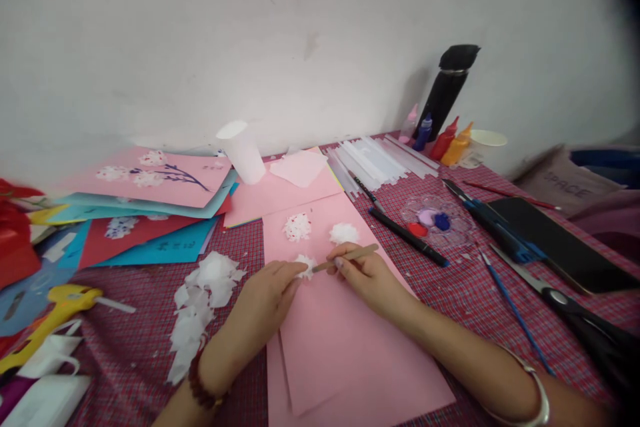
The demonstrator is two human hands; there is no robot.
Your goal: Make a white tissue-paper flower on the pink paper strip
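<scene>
My left hand (273,290) has its thumb and fingertips closed at the edge of a small white tissue-paper flower (305,267), which rests on pink paper (325,340). From the other side, my right hand (367,273) pinches a flat wooden craft stick (357,253), its lower end touching or just beside that flower. Above my hands lie two more tissue flowers: a red-speckled one (297,227) at left and a plain white one (344,233) at right. Loose white tissue pieces (203,293) are heaped left of the paper.
Finished flower cards (165,180) and a yellow glue gun (65,303) are at the left. A white paper cup (243,152) stands behind. On the right are glue sticks (373,159), a paint palette (465,223), a marker (410,237), scissors (565,303), a phone (565,240) and paint bottles (457,147).
</scene>
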